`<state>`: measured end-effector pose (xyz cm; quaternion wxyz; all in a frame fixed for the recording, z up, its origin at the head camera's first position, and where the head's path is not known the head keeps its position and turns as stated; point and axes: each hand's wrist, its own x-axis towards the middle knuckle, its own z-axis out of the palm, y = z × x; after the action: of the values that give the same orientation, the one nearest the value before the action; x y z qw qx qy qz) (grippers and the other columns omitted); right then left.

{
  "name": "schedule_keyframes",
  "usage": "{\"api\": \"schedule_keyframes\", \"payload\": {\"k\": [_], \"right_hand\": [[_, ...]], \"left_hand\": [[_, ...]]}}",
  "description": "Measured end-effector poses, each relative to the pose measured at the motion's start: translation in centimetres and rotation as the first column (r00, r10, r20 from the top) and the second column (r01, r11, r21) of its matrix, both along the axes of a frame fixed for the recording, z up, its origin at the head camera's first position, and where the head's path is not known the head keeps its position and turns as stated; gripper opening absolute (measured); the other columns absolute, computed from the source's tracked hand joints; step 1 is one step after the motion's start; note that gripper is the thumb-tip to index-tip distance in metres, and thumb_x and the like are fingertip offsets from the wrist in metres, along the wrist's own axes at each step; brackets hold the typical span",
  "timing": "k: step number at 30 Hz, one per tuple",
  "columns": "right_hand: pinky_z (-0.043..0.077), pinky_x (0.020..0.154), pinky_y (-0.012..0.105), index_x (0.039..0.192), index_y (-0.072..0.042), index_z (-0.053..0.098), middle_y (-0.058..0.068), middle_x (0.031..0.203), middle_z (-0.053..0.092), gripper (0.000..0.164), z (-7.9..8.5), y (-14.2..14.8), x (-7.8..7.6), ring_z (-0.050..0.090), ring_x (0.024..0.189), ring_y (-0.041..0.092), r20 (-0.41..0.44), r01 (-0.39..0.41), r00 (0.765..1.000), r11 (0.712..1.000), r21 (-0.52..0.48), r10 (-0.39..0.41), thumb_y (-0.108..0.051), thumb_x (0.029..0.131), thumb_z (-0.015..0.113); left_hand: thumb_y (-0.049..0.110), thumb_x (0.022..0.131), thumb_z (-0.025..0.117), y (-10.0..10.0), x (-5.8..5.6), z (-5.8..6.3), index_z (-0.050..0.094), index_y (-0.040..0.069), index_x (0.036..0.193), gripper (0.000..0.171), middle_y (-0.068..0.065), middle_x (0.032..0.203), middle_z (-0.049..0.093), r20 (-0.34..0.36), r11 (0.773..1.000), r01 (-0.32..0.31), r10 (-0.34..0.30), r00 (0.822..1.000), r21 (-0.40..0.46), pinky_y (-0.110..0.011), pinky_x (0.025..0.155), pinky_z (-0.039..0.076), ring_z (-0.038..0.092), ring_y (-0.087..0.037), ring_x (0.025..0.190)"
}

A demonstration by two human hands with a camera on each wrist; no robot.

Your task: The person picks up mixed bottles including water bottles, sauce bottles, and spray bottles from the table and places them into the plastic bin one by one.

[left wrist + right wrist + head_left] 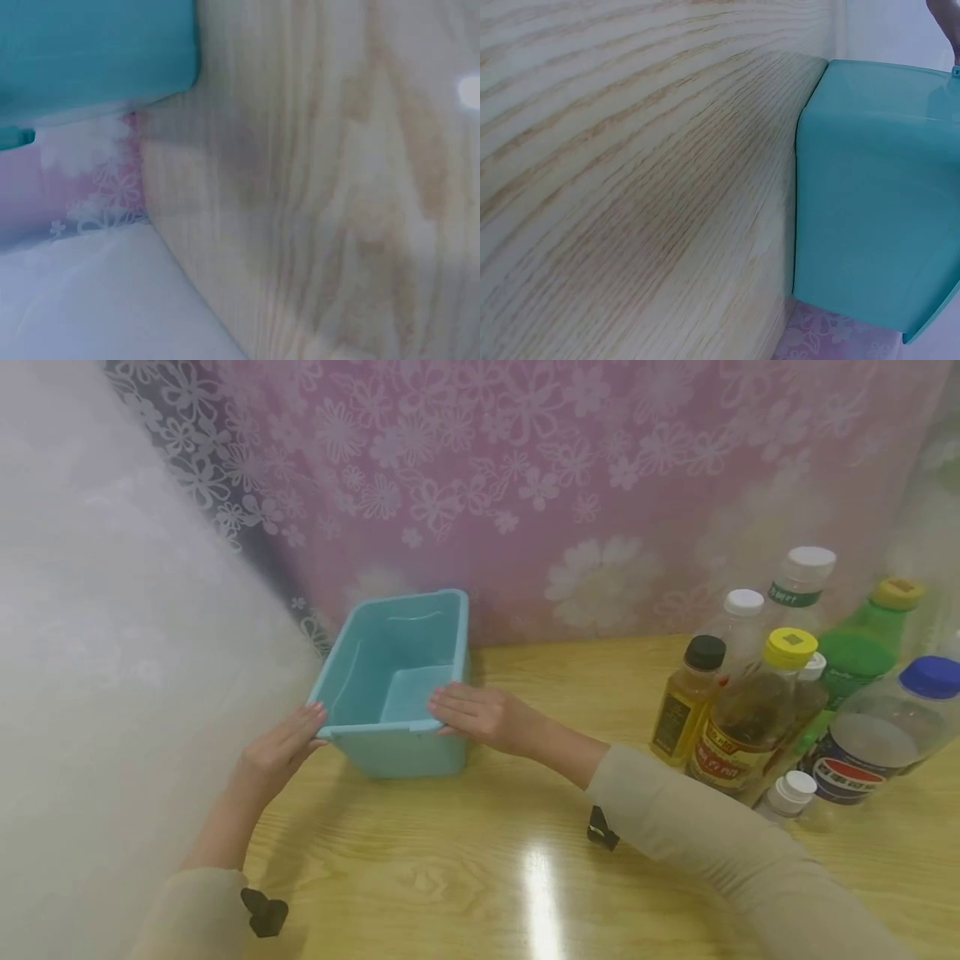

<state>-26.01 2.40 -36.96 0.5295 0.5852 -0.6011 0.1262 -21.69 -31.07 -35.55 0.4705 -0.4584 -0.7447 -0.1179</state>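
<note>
Both hands at work: my left grip (273, 756) sits at the near left corner of a light-blue, rectangular plastic bin (397, 752), its fingers laid over the rim; I cannot tell whether the thumb closes from beneath. My right grip (483, 717) is unclenched, fingers stretched flat across the rim at the near right corner, touching the bin without curling around it. The bin stands upright on a light, wood-grained surface (450, 868), just in front of a pink cloth printed with white flowers (525, 485) and near a whitish panel (135, 610) on my left.

To my right, beyond a beige sleeve (675, 810), stands a cluster of bottles, well apart from the bin: among them a clear plastic bottle with a blue cap (873, 735), a yellow-capped bottle of dark liquid (750, 718), a black-capped amber bottle (682, 710) and a green bottle (862, 652).
</note>
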Motion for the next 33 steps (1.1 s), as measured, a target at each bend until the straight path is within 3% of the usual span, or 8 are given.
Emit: {"api": "schedule_keyframes", "payload": {"k": [3, 8, 13, 18, 25, 33], "right_hand": [[0.055, 0.093, 0.031, 0.105, 0.003, 0.069, 0.014, 0.105, 0.071, 0.039, 0.1, 0.4, 0.2, 0.068, 0.100, 0.022, -0.005, 0.009, 1.000, 1.000, 0.019, -0.009, -0.022, 0.077, 0.079], [0.054, 0.095, 0.032, 0.107, 0.004, 0.068, 0.014, 0.109, 0.070, 0.035, 0.1, 1.2, 0.6, 0.068, 0.101, 0.022, -0.003, 0.000, 1.000, 1.000, 0.029, 0.000, -0.022, 0.084, 0.073], [0.055, 0.093, 0.031, 0.106, 0.003, 0.069, 0.013, 0.108, 0.070, 0.033, 0.1, 1.8, 0.7, 0.068, 0.101, 0.021, -0.016, 0.008, 1.000, 1.000, 0.016, -0.007, -0.024, 0.087, 0.070], [0.056, 0.093, 0.031, 0.105, 0.003, 0.069, 0.013, 0.106, 0.071, 0.032, 0.2, 2.1, 0.8, 0.068, 0.100, 0.022, -0.014, -0.004, 1.000, 1.000, 0.012, 0.005, -0.023, 0.087, 0.070], [0.057, 0.091, 0.032, 0.104, 0.003, 0.069, 0.014, 0.105, 0.071, 0.030, 0.3, 2.5, 1.2, 0.069, 0.098, 0.023, 0.010, -0.025, 1.000, 1.000, -0.012, 0.026, -0.022, 0.087, 0.069], [0.056, 0.092, 0.032, 0.107, 0.004, 0.068, 0.014, 0.107, 0.070, 0.035, -0.2, 3.1, 1.6, 0.068, 0.100, 0.024, 0.068, -0.018, 0.997, 0.999, -0.026, 0.020, -0.021, 0.083, 0.073]], "left_hand": [[0.033, 0.092, 0.056, -0.5, -0.4, 0.2, 0.070, -0.005, 0.100, 0.042, -0.017, 0.101, 0.071, 0.008, 1.000, -0.007, 0.007, 1.000, -0.030, -0.020, 0.095, 0.050, 0.066, -0.021, 0.102], [0.034, 0.093, 0.056, -0.6, -0.7, 0.1, 0.069, -0.003, 0.105, 0.041, -0.019, 0.103, 0.070, -0.014, 0.997, 0.042, -0.043, 0.999, -0.070, -0.027, 0.091, 0.053, 0.059, -0.017, 0.113], [0.030, 0.093, 0.057, 0.1, -0.4, 0.0, 0.068, -0.004, 0.107, 0.039, -0.020, 0.102, 0.069, -0.013, 0.994, 0.095, -0.096, 0.995, -0.061, -0.026, 0.091, 0.054, 0.065, -0.026, 0.103], [0.029, 0.094, 0.056, 0.8, -0.2, -0.1, 0.069, -0.006, 0.103, 0.038, -0.020, 0.100, 0.070, -0.037, 0.994, 0.101, -0.103, 0.994, -0.038, -0.029, 0.086, 0.056, 0.069, -0.034, 0.087], [0.026, 0.093, 0.058, 1.9, -0.3, -0.5, 0.068, -0.009, 0.101, 0.038, -0.024, 0.099, 0.069, -0.069, 0.993, 0.114, -0.113, 0.991, 0.020, -0.031, 0.087, 0.056, 0.068, -0.035, 0.091], [0.026, 0.093, 0.058, 2.8, -0.1, -0.8, 0.068, -0.010, 0.097, 0.037, -0.025, 0.096, 0.069, -0.098, 0.991, 0.124, -0.118, 0.988, 0.053, -0.034, 0.082, 0.057, 0.068, -0.039, 0.083]]}}
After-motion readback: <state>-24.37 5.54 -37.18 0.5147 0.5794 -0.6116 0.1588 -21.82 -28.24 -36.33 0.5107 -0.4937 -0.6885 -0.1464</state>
